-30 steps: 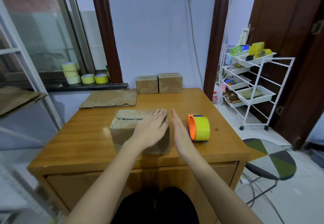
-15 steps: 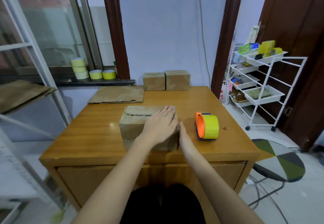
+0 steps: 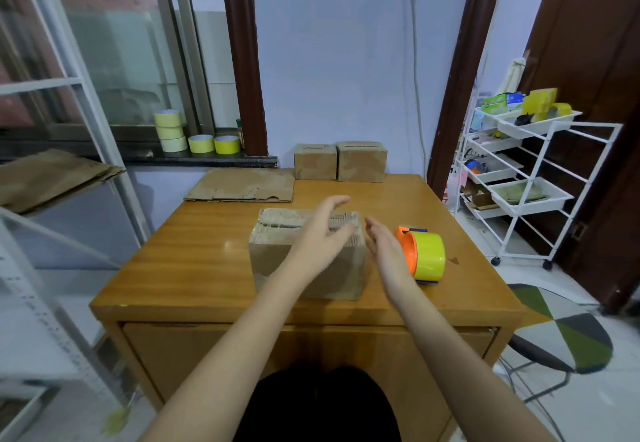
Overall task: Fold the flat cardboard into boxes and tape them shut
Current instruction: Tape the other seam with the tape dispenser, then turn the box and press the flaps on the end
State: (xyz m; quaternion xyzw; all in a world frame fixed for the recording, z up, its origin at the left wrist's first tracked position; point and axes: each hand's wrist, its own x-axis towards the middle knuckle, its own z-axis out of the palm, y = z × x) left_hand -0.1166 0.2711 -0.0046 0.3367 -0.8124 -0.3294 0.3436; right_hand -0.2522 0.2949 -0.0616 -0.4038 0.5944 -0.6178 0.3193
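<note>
While the cardboard box [image 3: 294, 251] sits closed near the middle of the tabletop [image 3: 173, 268], with strips of tape across its top, both hands have come away from it. A second ago the left hand [image 3: 322, 233] lay flat on the lid and the right hand [image 3: 384, 251] stood edge-on against the box's right side; half a second ago the left palm was still pressing down. Now the left hand hovers above the right end of the lid, fingers spread and relaxed, and seems no longer to press on it, though a light touch cannot be ruled out. The right hand hangs open between the box and the tape dispenser [image 3: 424, 256], palm turned toward the box, gripping nothing.

That lift-off suggests the smoothing of the tape is over and this box is likely finished, or at least this face of it. The orange and yellow dispenser lies just beside the right hand, untouched. Farther back, a flat cardboard sheet [image 3: 242, 188] waits at the tabletop's far left edge, and two finished boxes [image 3: 341, 161] stand side by side against the wall. A sensible next step would be setting this box with those two and taking up the flat sheet.
</note>
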